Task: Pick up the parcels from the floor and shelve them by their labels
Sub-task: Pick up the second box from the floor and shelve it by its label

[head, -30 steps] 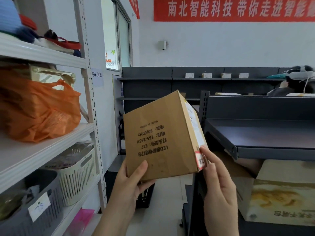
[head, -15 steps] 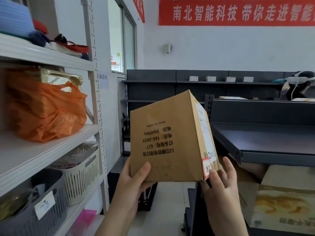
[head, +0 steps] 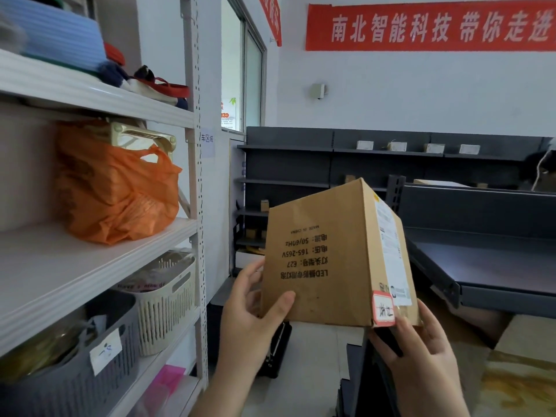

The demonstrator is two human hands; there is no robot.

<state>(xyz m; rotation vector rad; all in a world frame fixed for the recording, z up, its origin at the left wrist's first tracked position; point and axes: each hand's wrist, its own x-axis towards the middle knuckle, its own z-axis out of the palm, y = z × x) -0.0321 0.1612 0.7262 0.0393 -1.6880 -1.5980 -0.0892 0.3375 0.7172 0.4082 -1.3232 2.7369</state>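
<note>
A brown box (head: pixel 325 260) is held up mid-scene by both hands, tilted so one corner points up. Its print is upside down; the larger lines can be read as LED lamp specs, the smaller ones are hard to make out. The left hand (head: pixel 249 323) grips the near left lower corner, thumb pressed flat on the printed face, the other fingers hidden behind the box. The right hand (head: pixel 421 356) supports the near right lower corner from below, fingers spread against the side face; how firmly it grips cannot be told. That side carries a white label (head: pixel 388 236), seen too steeply to read, and a red-edged sticker (head: pixel 383 311) at the bottom corner with handwritten marks.

On the left stands a white rack (head: pixel 99 266), its near end cut off by the frame. An orange bag (head: pixel 117 188) sits on its middle shelf, partly hiding a gold item behind it. Below are a cream basket (head: pixel 168 299) and a grey basket (head: pixel 75 383) with a small tag, contents unclear. On the right is a dark shelf (head: pixel 487 275), with a yellowish carton (head: pixel 523 377) under it, cut off at the edge. A red banner (head: pixel 430 25) on the far wall runs out of frame
</note>
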